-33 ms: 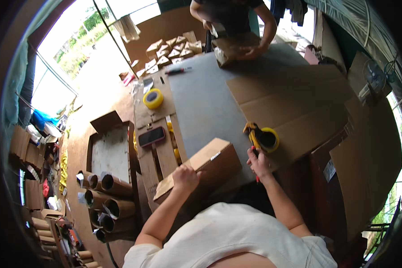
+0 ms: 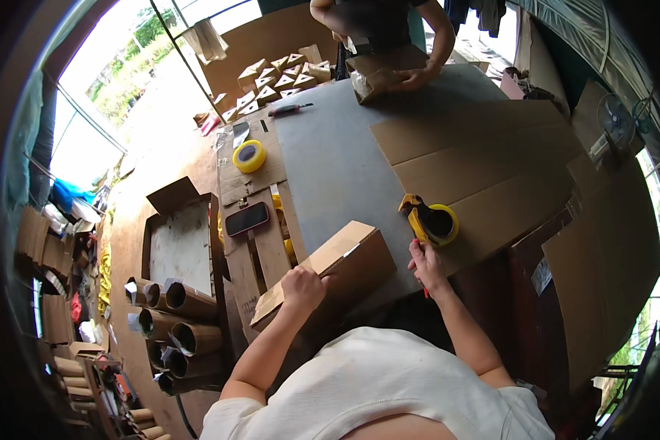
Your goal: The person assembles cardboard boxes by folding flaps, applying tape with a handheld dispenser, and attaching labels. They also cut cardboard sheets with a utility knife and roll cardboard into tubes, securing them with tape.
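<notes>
Brown cardboard box (image 2: 359, 268) is, in the head view, at the near side of the grey counter (image 2: 326, 161). My left hand (image 2: 303, 288) is clamped on its upper edge. My right hand (image 2: 427, 269), apart, grips a mostly hidden red-ended tool (image 2: 426, 292), near the yellow tape dispenser (image 2: 416, 217).

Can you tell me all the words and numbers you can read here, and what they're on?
None can be read.
Dark marks on the brown surface left of the cardboard box: too small to read.
Pale patch on the right, perhaps a label: too blurred to read.
Smartphone: dark screen, no words visible.
</notes>
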The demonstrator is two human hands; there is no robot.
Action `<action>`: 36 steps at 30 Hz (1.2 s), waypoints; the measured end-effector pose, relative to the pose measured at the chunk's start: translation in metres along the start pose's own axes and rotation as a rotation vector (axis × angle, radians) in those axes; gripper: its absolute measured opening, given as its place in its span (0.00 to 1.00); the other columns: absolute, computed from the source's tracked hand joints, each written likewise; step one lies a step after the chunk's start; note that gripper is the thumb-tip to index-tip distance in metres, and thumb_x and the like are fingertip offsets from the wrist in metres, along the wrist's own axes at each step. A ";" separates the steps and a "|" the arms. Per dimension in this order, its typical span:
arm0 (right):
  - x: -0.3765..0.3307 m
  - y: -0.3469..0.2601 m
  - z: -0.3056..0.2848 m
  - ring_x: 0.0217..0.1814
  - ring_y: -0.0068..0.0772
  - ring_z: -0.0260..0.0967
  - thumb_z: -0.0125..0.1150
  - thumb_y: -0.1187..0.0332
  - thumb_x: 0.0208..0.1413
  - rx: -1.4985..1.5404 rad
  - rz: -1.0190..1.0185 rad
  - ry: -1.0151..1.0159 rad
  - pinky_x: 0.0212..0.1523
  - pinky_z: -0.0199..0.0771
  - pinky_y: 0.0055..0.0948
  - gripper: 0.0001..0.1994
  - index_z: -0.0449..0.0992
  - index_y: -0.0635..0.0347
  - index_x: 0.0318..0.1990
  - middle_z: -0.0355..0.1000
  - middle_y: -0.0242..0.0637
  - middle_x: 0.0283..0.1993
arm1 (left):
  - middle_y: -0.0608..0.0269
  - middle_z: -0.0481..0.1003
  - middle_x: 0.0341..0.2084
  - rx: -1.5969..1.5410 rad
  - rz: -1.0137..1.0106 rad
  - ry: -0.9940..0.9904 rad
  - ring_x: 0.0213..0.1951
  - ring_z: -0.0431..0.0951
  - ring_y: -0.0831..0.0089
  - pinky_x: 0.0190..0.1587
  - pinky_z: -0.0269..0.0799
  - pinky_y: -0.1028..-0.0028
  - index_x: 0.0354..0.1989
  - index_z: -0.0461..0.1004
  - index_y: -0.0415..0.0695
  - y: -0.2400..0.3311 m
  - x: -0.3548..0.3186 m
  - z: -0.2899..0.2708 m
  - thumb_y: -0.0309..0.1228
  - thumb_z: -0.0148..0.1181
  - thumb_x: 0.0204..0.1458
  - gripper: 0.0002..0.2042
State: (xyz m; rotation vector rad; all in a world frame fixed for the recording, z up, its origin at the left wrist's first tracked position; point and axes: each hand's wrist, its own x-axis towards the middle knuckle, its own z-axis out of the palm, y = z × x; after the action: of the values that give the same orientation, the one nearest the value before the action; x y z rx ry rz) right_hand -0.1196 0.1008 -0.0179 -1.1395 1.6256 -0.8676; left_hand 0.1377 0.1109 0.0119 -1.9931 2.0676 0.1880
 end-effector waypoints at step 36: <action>0.010 0.000 0.036 0.23 0.50 0.71 0.46 0.50 0.55 -0.718 0.110 0.021 0.25 0.73 0.42 0.20 0.63 0.61 0.33 0.71 0.52 0.24 | 0.51 0.70 0.46 -0.378 0.282 0.088 0.37 0.75 0.55 0.40 0.69 0.62 0.53 0.62 0.42 0.046 0.066 0.008 0.45 0.53 0.50 0.26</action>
State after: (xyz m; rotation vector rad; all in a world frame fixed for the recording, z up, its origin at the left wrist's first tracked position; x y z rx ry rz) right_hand -0.0869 0.0905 -0.0318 -1.4953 2.0674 -0.2075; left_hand 0.0909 0.0520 -0.0177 -1.9191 2.5202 0.5964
